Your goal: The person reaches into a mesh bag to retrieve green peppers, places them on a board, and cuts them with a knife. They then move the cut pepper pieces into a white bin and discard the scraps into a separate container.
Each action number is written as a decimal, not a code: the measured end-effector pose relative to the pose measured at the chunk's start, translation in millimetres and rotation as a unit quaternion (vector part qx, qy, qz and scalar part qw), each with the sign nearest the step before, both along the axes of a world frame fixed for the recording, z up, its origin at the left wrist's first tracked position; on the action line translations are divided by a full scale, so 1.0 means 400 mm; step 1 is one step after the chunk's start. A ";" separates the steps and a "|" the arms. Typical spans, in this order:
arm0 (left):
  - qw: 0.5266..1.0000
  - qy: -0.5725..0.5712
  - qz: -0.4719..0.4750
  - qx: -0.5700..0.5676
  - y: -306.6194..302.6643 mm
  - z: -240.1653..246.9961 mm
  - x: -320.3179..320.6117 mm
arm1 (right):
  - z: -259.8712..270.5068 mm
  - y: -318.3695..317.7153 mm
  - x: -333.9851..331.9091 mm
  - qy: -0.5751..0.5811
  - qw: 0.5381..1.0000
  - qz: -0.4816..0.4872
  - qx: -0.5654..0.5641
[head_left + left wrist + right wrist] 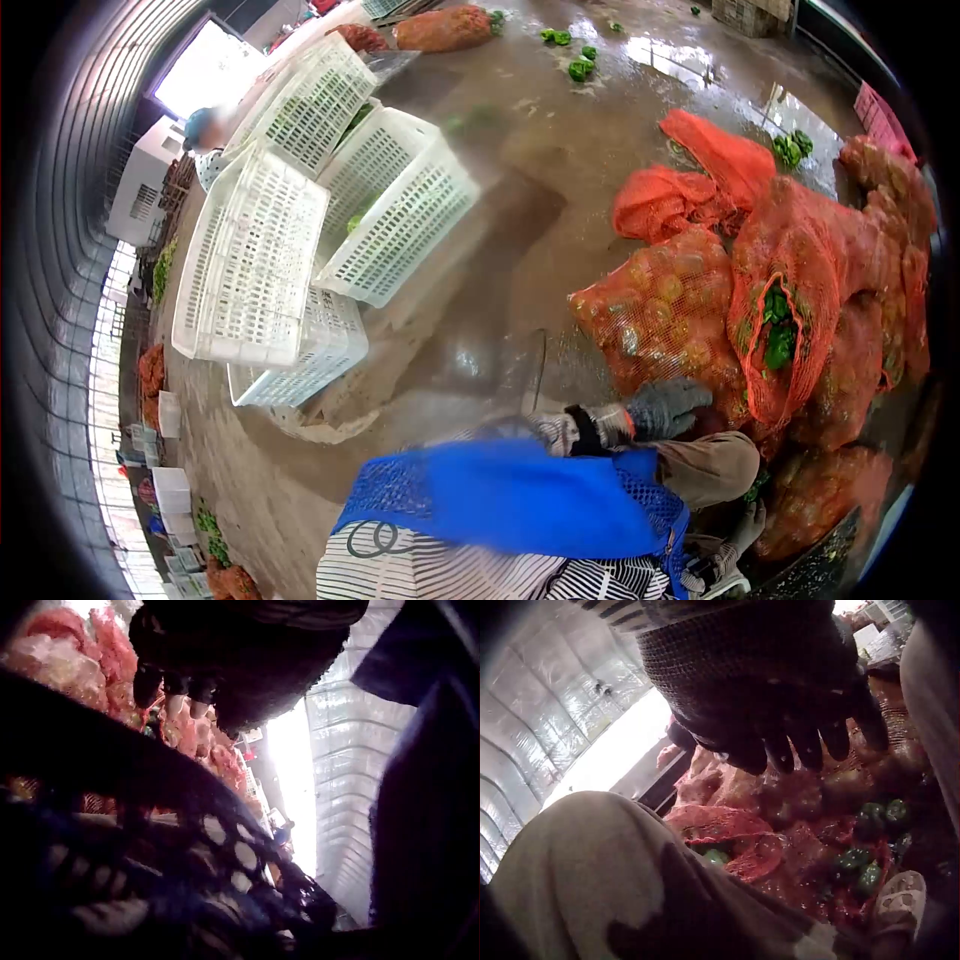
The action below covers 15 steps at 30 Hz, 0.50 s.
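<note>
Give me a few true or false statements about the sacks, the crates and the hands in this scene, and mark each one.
1. White plastic crates lie tipped against each other on the floor. True.
2. The filled mesh sacks beside the person are blue. False: they are orange; the blue mesh lies across the person's lap.
3. One open sack shows green peppers inside. True.
4. Both hands are bare. False: the right hand and the left hand both wear knitted gloves.
5. The floor is dry. False: it is wet and shiny, with puddles.
</note>
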<state>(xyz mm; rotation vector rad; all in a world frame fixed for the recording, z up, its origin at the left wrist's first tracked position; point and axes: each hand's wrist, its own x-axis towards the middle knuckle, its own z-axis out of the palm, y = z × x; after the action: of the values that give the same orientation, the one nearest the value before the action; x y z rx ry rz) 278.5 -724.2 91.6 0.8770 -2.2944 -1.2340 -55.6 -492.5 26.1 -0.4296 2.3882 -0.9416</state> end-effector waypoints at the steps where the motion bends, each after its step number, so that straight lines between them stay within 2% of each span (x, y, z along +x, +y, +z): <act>1: 0.999 0.000 0.015 -0.040 -0.018 -0.056 -0.031 | -0.020 0.017 -0.009 -0.012 1.000 0.001 -0.012; 2: 0.997 0.001 0.030 -0.077 -0.026 -0.107 -0.066 | -0.047 0.040 -0.027 -0.023 1.000 0.002 -0.021; 3: 0.993 -0.055 0.031 -0.096 -0.043 -0.106 -0.101 | -0.111 0.079 -0.068 -0.072 0.996 -0.004 -0.054; 4: 0.986 -0.112 0.029 -0.117 -0.070 -0.094 -0.136 | -0.119 0.109 -0.082 -0.076 0.996 -0.009 -0.041; 7: 0.980 -0.167 0.014 -0.106 -0.131 -0.117 -0.254 | -0.118 0.162 -0.107 -0.111 0.993 -0.022 -0.036; 10: 0.957 -0.234 -0.002 -0.172 -0.210 -0.175 -0.344 | -0.162 0.159 -0.073 -0.155 0.984 -0.057 -0.067; 11: 0.955 -0.235 -0.005 -0.181 -0.231 -0.234 -0.368 | -0.317 0.259 -0.178 0.027 0.996 0.079 0.023; 12: 0.954 -0.232 -0.012 -0.188 -0.248 -0.316 -0.401 | -0.291 0.266 -0.158 -0.031 0.997 0.055 0.032; 13: 0.898 -0.327 0.005 -0.295 -0.279 -0.506 -0.442 | -0.216 0.227 -0.126 -0.086 0.995 0.021 0.042; 14: 0.820 -0.417 0.023 -0.392 -0.312 -0.710 -0.488 | -0.195 0.221 -0.112 -0.227 0.973 0.001 -0.036; 15: 0.854 -0.447 -0.155 -0.217 -0.309 -0.366 -0.431 | 0.048 0.080 -0.043 -0.177 0.977 0.058 0.099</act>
<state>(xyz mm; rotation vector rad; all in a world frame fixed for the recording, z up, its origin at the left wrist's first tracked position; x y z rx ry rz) 105.9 -847.7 -54.7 1.0653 -3.3650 -0.3191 -72.8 -460.7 45.4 -0.2930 2.0809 -0.6562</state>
